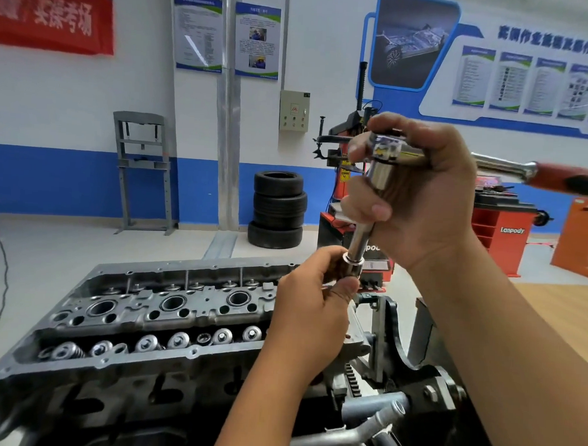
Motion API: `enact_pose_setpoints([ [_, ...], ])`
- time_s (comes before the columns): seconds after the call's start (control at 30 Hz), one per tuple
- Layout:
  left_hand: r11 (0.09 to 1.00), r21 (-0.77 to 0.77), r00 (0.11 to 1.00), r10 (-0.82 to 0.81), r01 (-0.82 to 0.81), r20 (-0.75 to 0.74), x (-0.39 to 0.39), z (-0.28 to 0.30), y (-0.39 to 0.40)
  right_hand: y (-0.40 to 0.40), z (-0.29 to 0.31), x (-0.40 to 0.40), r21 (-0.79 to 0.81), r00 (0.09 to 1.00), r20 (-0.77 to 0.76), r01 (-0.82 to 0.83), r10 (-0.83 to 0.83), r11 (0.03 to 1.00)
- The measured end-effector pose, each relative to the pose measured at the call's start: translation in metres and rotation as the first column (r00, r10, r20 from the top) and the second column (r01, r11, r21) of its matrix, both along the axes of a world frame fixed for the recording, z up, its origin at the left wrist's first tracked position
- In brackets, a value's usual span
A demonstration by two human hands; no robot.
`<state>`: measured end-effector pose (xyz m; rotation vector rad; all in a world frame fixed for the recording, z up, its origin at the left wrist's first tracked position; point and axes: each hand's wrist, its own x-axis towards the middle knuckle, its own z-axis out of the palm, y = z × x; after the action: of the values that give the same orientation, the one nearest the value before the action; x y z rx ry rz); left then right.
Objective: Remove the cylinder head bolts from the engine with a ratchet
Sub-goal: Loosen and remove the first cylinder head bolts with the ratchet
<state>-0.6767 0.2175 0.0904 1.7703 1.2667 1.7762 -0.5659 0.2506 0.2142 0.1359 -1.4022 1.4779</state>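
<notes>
Landmark: cylinder head [156, 318], bare valve springs and plug wells showing, mounted on the engine [123, 403] in front of me. No bolt visible in the head from here; bolt holes too small to tell.

Above the head's right end, held in the air, well clear of the casting: ratchet [508, 168], red grip out to the right, with a long extension bar [360, 238] pointing down and a socket [351, 263] at its tip.

Right hand [420, 194]: fingers clenched round the ratchet head and top of the extension. Left hand [313, 310]: thumb and fingers pinch the socket end. Whether a bolt sits in the socket, cannot tell; my fingers cover it.

Risks, as I judge them:
- Socket or a loose bolt slips from the pinch and drops into an open well or among the valve springs.
- Socket half-seated on the next bolt rounds the head under torque.

Beyond the head: stacked tyres [278, 209], tyre changer [351, 178] behind my hands, shop press [142, 171] at the wall. Timing-end bracket [385, 336] crowds the swing on the right.
</notes>
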Motion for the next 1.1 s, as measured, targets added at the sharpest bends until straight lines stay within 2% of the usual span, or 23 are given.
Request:
enact_pose_setpoints([
  [0.07, 1.000, -0.009, 0.999, -0.024, 0.025, 0.045, 0.001, 0.000, 0.001, 0.001, -0.002, 0.003, -0.022, 1.000, -0.011, 0.011, -0.011, 1.000],
  [0.23, 1.000, 0.023, 0.992, -0.012, 0.009, 0.129, 0.006, -0.003, 0.004, -0.008, -0.013, -0.005, 0.027, 0.965, -0.044, 0.261, -0.260, 0.965],
  [0.3, 0.999, 0.037, 0.992, 0.005, -0.010, 0.128, 0.007, -0.004, 0.004, -0.008, -0.009, -0.007, 0.055, 0.953, -0.044, 0.300, -0.298, 0.952],
  [0.37, 0.999, 0.043, 0.993, 0.013, -0.018, 0.118, 0.005, -0.004, 0.005, -0.004, -0.002, -0.006, 0.083, 0.978, 0.021, 0.205, -0.207, 0.975],
  [0.47, 0.998, 0.050, 0.999, -0.041, 0.040, 0.018, 0.003, -0.002, 0.003, 0.007, 0.007, 0.001, -0.005, 0.989, 0.096, -0.116, 0.116, 0.993],
  [0.57, 0.998, 0.054, 1.000, -0.026, 0.027, -0.012, 0.003, 0.000, 0.005, 0.014, 0.007, 0.005, -0.075, 0.977, 0.070, -0.197, 0.202, 0.978],
  [0.63, 0.998, 0.052, 1.000, 0.022, -0.022, 0.006, 0.005, -0.002, 0.008, 0.013, 0.003, 0.004, -0.052, 0.992, 0.052, -0.114, 0.116, 0.992],
  [0.77, 0.996, 0.065, 0.997, 0.065, -0.067, 0.036, 0.008, -0.003, 0.011, 0.007, -0.007, -0.001, 0.043, 0.982, -0.017, 0.187, -0.186, 0.982],
  [0.83, 0.993, 0.085, 0.996, 0.075, -0.079, 0.042, 0.008, -0.003, 0.010, 0.006, -0.005, 0.000, 0.051, 0.976, -0.011, 0.216, -0.216, 0.975],
  [0.9, 0.994, 0.089, 0.997, 0.060, -0.064, 0.038, 0.008, -0.003, 0.010, 0.009, 0.001, 0.001, 0.015, 0.992, 0.039, 0.116, -0.117, 0.993],
  [1.0, 0.999, 0.024, 0.997, -0.024, 0.022, 0.079, 0.006, 0.000, 0.008, 0.015, 0.010, 0.002, -0.108, 0.986, 0.077, -0.139, 0.148, 0.984],
  [1.1, 0.998, -0.021, 0.988, -0.063, 0.066, 0.138, 0.004, 0.002, 0.008, 0.017, 0.009, 0.000, -0.114, 0.982, 0.068, -0.168, 0.176, 0.979],
])
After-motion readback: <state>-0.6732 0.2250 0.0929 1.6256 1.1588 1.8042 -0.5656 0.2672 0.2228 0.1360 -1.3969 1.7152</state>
